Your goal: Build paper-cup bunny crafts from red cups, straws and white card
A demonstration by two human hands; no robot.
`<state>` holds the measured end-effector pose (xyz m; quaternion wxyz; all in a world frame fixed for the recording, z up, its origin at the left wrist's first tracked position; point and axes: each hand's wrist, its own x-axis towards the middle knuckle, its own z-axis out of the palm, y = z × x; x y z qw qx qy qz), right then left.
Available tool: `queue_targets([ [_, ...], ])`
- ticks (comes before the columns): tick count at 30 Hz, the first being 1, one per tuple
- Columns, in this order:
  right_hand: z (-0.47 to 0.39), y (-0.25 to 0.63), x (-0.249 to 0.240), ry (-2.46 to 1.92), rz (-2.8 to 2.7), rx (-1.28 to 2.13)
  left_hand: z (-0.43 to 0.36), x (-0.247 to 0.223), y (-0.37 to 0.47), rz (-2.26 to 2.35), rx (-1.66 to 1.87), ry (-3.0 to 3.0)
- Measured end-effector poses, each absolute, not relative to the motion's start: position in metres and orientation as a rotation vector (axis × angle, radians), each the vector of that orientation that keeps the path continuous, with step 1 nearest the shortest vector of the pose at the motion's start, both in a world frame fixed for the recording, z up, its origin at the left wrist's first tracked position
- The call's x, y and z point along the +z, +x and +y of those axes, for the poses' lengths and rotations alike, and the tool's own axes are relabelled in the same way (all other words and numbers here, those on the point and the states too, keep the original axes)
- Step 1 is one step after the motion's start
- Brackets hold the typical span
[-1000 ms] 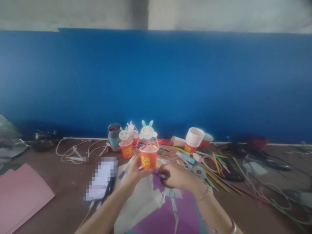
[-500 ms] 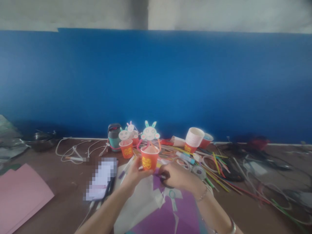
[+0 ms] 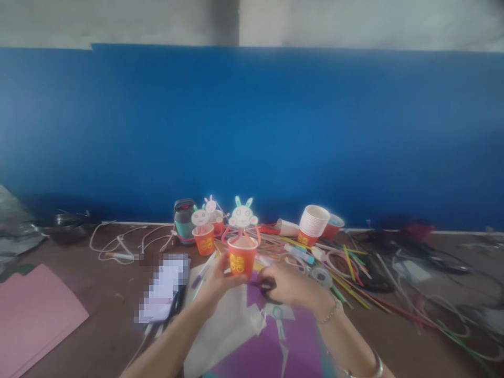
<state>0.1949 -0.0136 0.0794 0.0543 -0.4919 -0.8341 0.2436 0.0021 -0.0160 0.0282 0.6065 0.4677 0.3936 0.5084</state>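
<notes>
My left hand (image 3: 219,281) is closed around the lower side of a red paper cup (image 3: 241,258) with yellow lettering. A paper rabbit head (image 3: 241,216) with green-outlined ears stands above the cup's rim, with pink and orange pipe-cleaner arms beside it. Close to the cup's right side, my right hand (image 3: 284,285) is closed on black-handled scissors (image 3: 272,297); their blades point left toward the cup's base and are hard to make out. Beneath both hands lie white paper (image 3: 220,328) and purple paper (image 3: 263,352), with a small green-outlined cutout (image 3: 279,314) on top.
Behind on the left stand another rabbit cup (image 3: 203,241) and a grey-teal bottle (image 3: 185,223). Stacked paper cups (image 3: 314,224), tape (image 3: 322,276) and many pipe cleaners (image 3: 350,286) lie to the right. A phone (image 3: 164,289) and pink paper (image 3: 39,320) are at left.
Almost nothing differs. The cup and rabbit head appear very slightly shifted to the right, and both hands keep their hold.
</notes>
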Motion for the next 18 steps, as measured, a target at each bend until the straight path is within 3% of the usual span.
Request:
queue_targets([
  [18, -0.010, 0.193, 0.062, -1.489, -2.470, 0.834, -0.016, 0.030, 0.004, 0.843, 1.236, 1.054],
])
